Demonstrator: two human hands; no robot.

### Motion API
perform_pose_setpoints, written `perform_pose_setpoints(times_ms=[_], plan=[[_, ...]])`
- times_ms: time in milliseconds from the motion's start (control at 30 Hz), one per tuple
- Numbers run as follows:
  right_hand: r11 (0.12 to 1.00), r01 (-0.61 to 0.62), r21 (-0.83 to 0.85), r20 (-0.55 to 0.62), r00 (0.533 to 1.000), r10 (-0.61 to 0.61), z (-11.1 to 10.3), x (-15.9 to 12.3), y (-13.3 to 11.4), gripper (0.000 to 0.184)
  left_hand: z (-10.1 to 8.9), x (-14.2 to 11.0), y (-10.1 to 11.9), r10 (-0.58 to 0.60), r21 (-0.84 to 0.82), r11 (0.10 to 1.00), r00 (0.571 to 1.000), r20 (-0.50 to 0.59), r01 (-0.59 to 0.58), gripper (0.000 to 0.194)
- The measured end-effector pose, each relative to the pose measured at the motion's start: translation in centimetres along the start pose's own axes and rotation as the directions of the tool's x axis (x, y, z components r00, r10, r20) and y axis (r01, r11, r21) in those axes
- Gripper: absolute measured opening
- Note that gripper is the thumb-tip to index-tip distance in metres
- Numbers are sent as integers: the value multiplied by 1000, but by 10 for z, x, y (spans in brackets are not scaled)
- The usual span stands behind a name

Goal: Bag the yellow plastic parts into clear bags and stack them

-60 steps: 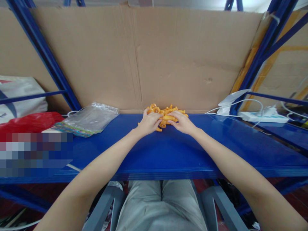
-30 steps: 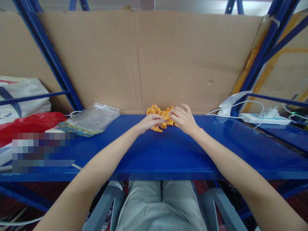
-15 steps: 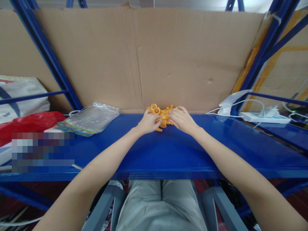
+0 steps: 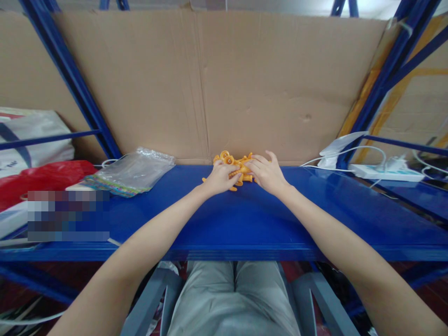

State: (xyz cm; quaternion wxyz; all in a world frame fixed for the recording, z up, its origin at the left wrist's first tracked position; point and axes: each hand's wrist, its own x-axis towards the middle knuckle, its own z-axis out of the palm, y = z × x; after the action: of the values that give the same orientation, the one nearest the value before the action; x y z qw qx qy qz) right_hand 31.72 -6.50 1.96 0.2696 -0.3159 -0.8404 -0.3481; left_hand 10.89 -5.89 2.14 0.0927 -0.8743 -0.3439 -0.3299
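Orange plastic pieces point(image 4: 242, 166), heaped between both hands point(image 4: 219, 178), touching each

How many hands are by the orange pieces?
2: the left hand at the left side of the orange pieces, the right hand at their right side.

Pieces point(image 4: 241, 167) before you show yellow-orange. Your tabletop point(image 4: 231, 219): deep blue; rack posts point(image 4: 72, 81) likewise. Cardboard point(image 4: 224, 88) behind: plain tan. Your trousers point(image 4: 233, 298): grey-green; armrests point(image 4: 152, 298): grey. On your left: clear bag point(image 4: 135, 170) with multicoloured patterned edge point(image 4: 121, 190), red plastic bag point(image 4: 45, 178), white bag point(image 4: 47, 128) with dark blue band point(image 4: 24, 157). On your right: white power strip point(image 4: 387, 173).
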Motion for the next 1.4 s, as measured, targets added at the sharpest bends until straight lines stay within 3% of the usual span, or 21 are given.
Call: perform_pose_setpoints(times_ms=[167,333,500,633,700,800,933,1067,1133,1233,1300,1400], plan=[[999,27,-40,-37,999,-29,2,-1,1,31,1,2,-6,-65,-280,957,997,46,76,29],[997,48,-67,-80,995,-53,3,-1,4,33,-5,3,0,-159,-540,810,972,173,228,38],[996,57,-73,-105,992,-64,-1,0,5,36,-11,5,3,-257,-663,618,906,336,422,36],[999,19,-41,-111,994,-23,-4,2,2,34,-15,8,7,-255,-727,398,829,498,560,29],[1000,-20,-20,-128,992,17,-5,2,4,34,-16,8,9,-224,-736,308,798,560,603,29],[988,-152,-6,-170,974,148,-9,-2,17,33,-18,7,6,-215,-730,255,773,597,635,29],[912,-410,-25,-203,895,397,-14,-14,47,30,-20,1,-5,-333,-748,309,804,494,587,29],[831,-554,-49,-177,824,538,-10,-24,65,25,-21,0,-25,-482,-728,502,850,212,466,35],[820,-570,-56,-153,817,557,-4,-26,67,22,-21,-1,-41,-552,-656,618,833,31,434,34],[821,-569,-41,-126,819,560,3,-27,66,20,-23,-4,-70,-634,-385,758,734,-244,527,30],[824,-567,-21,-114,820,561,6,-27,65,20,-26,-10,-90,-651,-250,759,707,-278,601,33],[822,-570,5,-87,818,568,8,-27,64,19,-30,-23,-110,-693,-69,719,706,-149,691,41]])
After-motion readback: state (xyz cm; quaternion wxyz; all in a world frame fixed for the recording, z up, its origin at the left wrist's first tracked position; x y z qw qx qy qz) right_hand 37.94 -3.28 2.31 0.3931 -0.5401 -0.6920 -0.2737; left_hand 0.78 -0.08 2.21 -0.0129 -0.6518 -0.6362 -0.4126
